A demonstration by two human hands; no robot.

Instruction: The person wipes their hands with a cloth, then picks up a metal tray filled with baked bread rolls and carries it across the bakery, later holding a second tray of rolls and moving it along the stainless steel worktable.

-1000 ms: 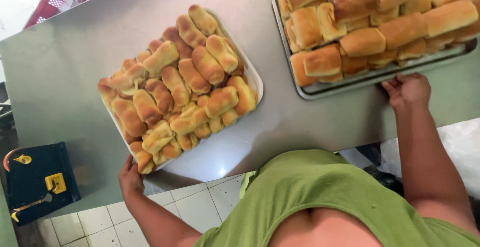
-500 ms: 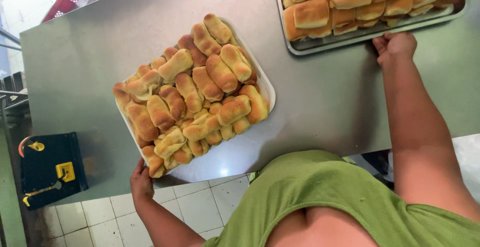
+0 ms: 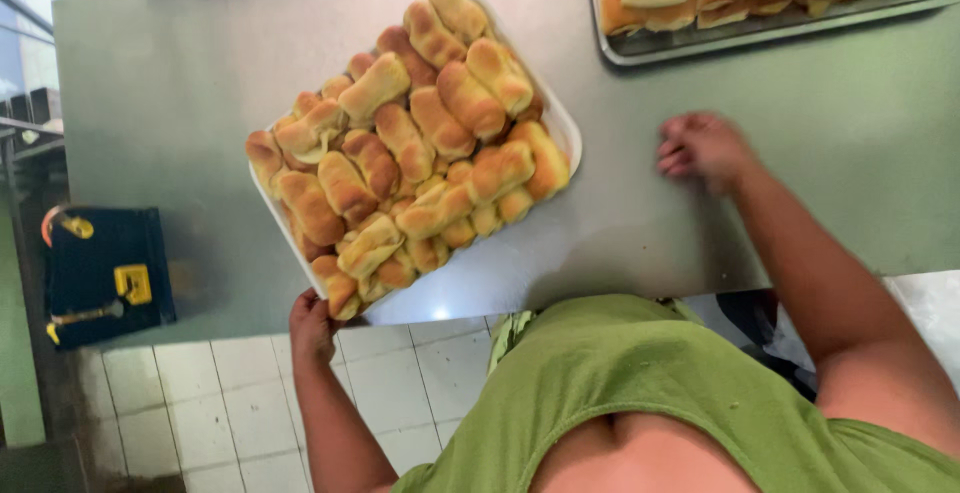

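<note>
The work surface is a steel table over a white tiled floor; a dark blue box with yellow fittings sits low at the table's end. A white tray heaped with golden bread rolls rests near the table's front edge, one corner reaching that edge. The left hand is at this near corner, just under the outermost rolls; the fingers curl up towards the tray's underside, but whether they grip it cannot be told. The right hand lies on bare steel, fingers closed in a loose fist, holding nothing, well apart from the white tray and short of the metal baking pan of paler rolls beyond the knuckles.

Assessment: the load is piled above the rim. Any handling by a single corner risks tilt and spillage; support at the opposite side, level and slow, is judged advisable.
</note>
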